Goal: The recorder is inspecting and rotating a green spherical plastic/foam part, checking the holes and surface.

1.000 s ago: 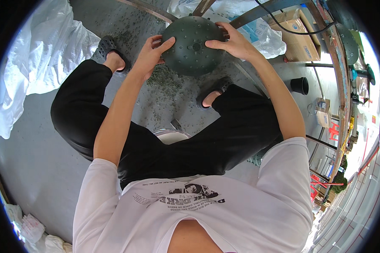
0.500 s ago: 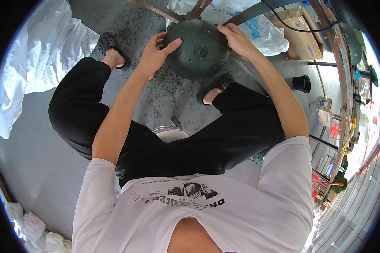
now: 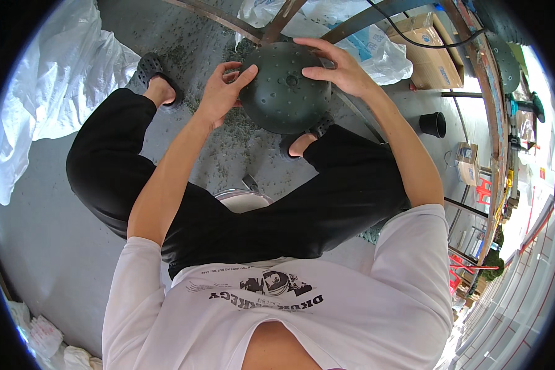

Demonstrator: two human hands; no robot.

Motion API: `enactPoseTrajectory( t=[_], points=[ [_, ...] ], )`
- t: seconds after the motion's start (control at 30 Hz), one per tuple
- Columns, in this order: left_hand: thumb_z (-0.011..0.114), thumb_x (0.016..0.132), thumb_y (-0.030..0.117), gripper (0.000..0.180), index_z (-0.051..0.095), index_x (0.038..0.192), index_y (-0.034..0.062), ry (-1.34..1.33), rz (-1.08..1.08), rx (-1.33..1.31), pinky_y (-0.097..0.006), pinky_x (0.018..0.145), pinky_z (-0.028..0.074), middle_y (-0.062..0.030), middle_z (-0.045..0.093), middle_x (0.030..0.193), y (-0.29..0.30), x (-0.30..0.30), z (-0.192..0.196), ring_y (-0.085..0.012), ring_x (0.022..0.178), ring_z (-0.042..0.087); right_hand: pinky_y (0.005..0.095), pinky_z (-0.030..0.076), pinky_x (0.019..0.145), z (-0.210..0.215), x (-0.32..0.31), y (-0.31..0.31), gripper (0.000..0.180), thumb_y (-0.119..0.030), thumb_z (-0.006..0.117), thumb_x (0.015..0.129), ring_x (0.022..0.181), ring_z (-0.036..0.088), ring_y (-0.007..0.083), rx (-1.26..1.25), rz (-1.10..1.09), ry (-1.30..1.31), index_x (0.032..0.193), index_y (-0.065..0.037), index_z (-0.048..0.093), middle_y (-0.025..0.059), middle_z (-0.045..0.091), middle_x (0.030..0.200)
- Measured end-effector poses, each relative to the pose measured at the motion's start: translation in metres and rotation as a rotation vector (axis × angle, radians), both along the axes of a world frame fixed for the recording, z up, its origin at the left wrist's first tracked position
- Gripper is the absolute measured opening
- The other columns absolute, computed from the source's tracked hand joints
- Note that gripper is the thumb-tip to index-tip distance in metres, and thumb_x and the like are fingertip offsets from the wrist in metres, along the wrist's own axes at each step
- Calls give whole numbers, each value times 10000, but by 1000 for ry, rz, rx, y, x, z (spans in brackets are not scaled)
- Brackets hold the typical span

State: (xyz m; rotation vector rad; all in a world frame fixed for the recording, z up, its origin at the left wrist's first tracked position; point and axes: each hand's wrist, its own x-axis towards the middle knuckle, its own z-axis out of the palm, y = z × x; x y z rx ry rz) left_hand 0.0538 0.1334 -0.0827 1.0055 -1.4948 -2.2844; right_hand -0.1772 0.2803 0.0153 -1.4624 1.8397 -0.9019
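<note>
A: How are the hands set?

B: Both forearms reach forward from the lower edge, over the black-trousered knees. The left hand [image 3: 219,92] is on the left flank of the dark green dome [image 3: 285,86], a round shell dotted with small holes; its forefinger lies flat on the surface and the other fingers [image 3: 227,69] curl loosely just off it. The right hand [image 3: 338,68] covers the upper right of the dome, fingers spread and flat, thumb pointing toward the centre hole.

A: So neither is closed around it?

B: No, both hands are open and press against the shell from opposite sides. The dome sits between them, above the right foot in its dark sandal [image 3: 317,131].

A: What differs from a moment ago?

B: A second back the left hand was draped over the top left of the dome with the palm down; it has slid to the side and loosened. The right hand has moved from the far rim toward the crown. The dome itself has kept about the same spot between the feet.

A: Any containers?

B: Beyond the right fingers an open cardboard box [image 3: 435,58] stands on the floor; its contents cannot be made out. A small black pot [image 3: 433,124] stands to the right of that wrist, interior dark. A white plastic sheet [image 3: 49,92] lies well left of the left hand.
</note>
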Motion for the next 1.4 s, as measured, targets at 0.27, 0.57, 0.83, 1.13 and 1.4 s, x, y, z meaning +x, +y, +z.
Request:
enactPoseTrajectory(
  t=[0.27,0.57,0.83,1.13,1.4],
  points=[
    [788,857,531,794,471,1415,64,-14,30,-12,-389,873,496,-114,582,1342,4,1,-2,-176,1120,576,400,481,1045,-1,1,14,519,-249,809,867,1286,551,242,43,53,38,1351,-166,643,56,558,1440],
    [797,892,403,689,461,1396,74,146,139,130,-360,860,498,-97,641,1193,12,-1,-2,-189,1074,612,380,511,975,2,8,13,298,-196,793,893,1237,572,216,36,31,41,1165,-132,688,84,547,1444],
    [891,808,247,740,379,1319,92,252,185,173,-402,814,567,-156,629,1127,10,3,2,-247,1007,648,331,545,912,-6,12,11,155,-145,755,928,1218,574,190,98,6,29,992,-63,641,95,514,1455],
    [886,813,225,756,365,1343,81,267,202,163,-393,786,593,-168,632,1128,5,8,8,-258,990,668,342,546,954,-1,16,7,121,-124,721,949,1240,571,206,136,39,90,971,-48,629,105,486,1478],
    [896,798,203,767,362,1330,61,286,203,56,-382,762,604,-181,633,1116,4,16,14,-257,949,686,382,491,1035,6,26,4,110,-122,696,955,1276,551,251,121,110,240,967,-38,626,120,487,1469]
  ],
)
